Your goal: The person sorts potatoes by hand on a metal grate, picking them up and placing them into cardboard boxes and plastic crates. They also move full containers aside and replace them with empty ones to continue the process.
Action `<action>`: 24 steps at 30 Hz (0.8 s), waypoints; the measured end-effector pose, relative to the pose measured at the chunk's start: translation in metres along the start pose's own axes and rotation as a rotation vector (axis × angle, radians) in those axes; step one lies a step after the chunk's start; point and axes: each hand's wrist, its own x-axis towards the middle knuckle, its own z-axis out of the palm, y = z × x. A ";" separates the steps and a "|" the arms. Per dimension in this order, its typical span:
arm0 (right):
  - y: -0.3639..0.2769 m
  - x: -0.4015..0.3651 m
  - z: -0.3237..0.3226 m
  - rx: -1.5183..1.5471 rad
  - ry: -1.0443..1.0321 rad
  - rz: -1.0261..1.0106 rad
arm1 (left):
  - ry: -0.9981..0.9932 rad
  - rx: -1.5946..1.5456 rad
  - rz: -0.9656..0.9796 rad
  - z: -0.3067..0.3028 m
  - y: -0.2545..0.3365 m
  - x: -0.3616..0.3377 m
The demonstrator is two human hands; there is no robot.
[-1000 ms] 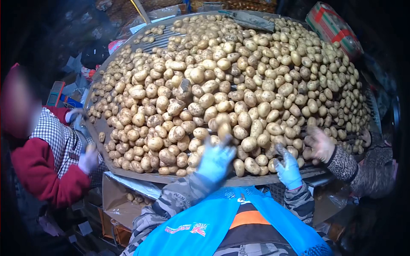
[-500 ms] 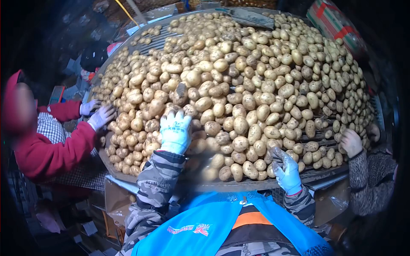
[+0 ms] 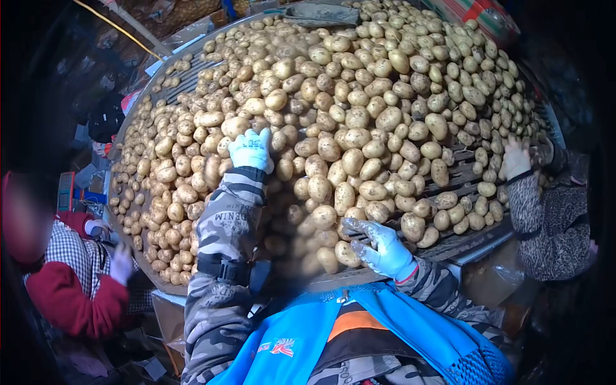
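Note:
Potatoes (image 3: 356,138) lie heaped over a large slatted sorting table (image 3: 443,183). My left hand (image 3: 251,151), in a white printed glove, reaches into the heap, its fingers slightly apart and bent down against potatoes; the fingertips are partly hidden. One larger potato (image 3: 236,127) sits just beyond those fingers. Close to the near edge hovers my right hand (image 3: 385,250), in a soiled white glove, thumb and fingers apart with nothing between them. Between my two hands, several potatoes are smeared by motion near the table's front rim (image 3: 346,280).
At left stands a person in a red sleeve (image 3: 80,301). Another person's bare hand (image 3: 516,158) touches potatoes at right. A metal scoop-like tray (image 3: 321,14) rests at the far edge. Cardboard boxes (image 3: 168,317) stand below the near edge.
My left hand has reached farther into the heap, and my right hand has shifted left. The person at left has drawn both hands back from the potatoes. The camera view has turned slightly.

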 end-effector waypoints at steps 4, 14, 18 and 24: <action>0.001 0.000 0.006 0.134 -0.080 0.046 | 0.097 -0.092 -0.060 0.021 0.004 0.002; 0.018 0.019 0.016 0.927 -0.409 0.389 | -0.143 -2.562 -0.127 -0.013 0.055 -0.186; 0.025 0.028 0.031 1.360 -0.470 0.571 | -0.076 -2.412 -0.246 0.000 0.071 -0.205; 0.023 0.023 0.032 1.293 -0.386 0.657 | -0.056 -2.088 -0.219 0.034 0.055 -0.217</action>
